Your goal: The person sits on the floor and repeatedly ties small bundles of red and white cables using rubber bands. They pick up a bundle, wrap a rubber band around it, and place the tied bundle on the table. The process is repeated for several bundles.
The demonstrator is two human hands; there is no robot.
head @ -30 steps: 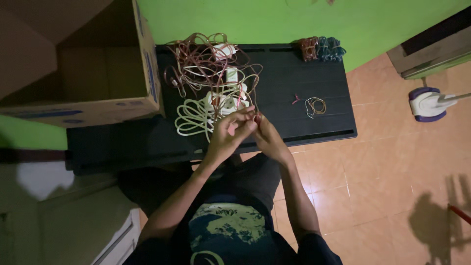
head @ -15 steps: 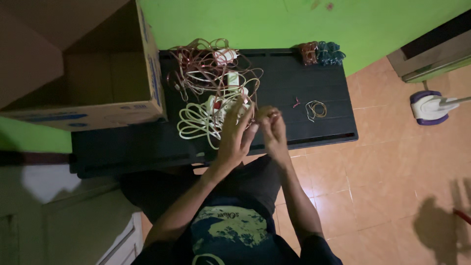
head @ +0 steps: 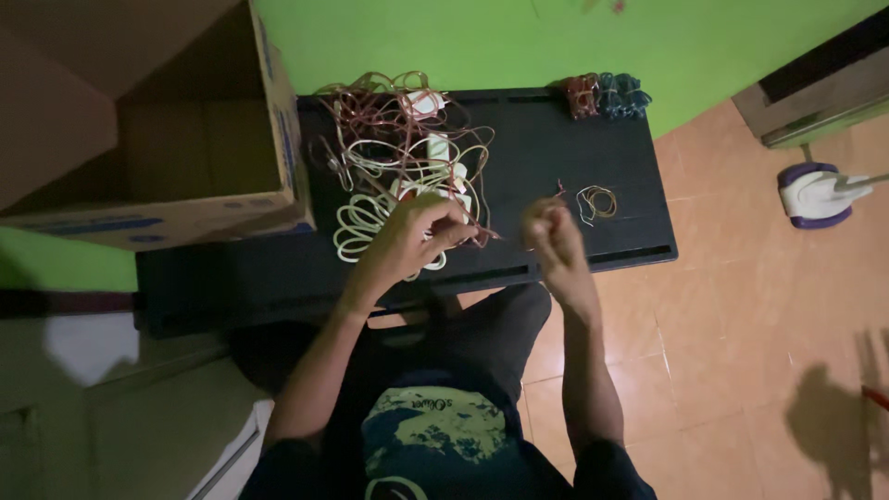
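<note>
- Looking straight down at a low black table (head: 556, 148) set against a green wall, with a person sitting at its near edge.
- Left hand (head: 412, 236) is curled round, fingers bent in close, resting on the near end of a big tangle of cables (head: 403, 153). It's pinching a thin reddish wire (head: 477, 231) that trails out of the pile toward the right. Not open at all really, just a tight pinch.
- Right hand (head: 548, 227) is lifted a bit over the table's near edge, well apart from the left one, fingers bunched into a loose fist. Looks like it's got something tiny between the fingertips, but it's blurry and I honestly can't tell what.
- That cable pile sits at the left-middle of the table, mix of white loops and coppery-red strands, with a white power strip (head: 435, 162) buried in it.
- Small coil of wire (head: 597, 201) lies just past the right hand, toward the right side of the table.
- Open cardboard box (head: 204, 157) sits on the left end, touching the tangle's side.
- Dark bundle (head: 607, 94) is parked at the far right corner.
</note>
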